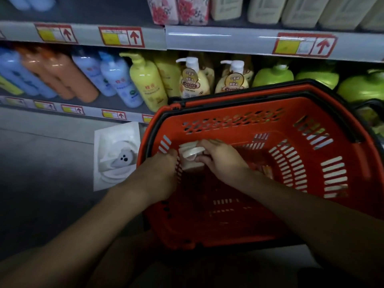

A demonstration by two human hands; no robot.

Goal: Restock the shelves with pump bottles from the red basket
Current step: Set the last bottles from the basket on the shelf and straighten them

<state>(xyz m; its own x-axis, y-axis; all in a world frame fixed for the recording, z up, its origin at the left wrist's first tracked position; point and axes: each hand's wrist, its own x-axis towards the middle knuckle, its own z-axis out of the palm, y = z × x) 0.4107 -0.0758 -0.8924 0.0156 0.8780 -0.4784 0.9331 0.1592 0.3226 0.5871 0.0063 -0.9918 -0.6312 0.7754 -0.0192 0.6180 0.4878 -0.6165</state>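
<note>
Both your hands are down in the red basket [351, 169]: right hand [218, 161] curled around the white pump head of a pump bottle [190, 155] at the near-left wall, left hand [160, 171] at the rim beside it, grip hidden so I cannot tell. Lifting by the pump alone could let it slip or snag the slotted wall. Beyond, the shelf [124, 109] row of cream pump bottles [194, 80] looks tightly packed, so pushing in could topple neighbours.

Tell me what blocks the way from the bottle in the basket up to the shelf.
Nothing visible blocks it. Both hands, left and right, already grip the bottle inside the basket. Its top is open, and the shelf lies just beyond the far rim, though already crowded with bottles.
</note>
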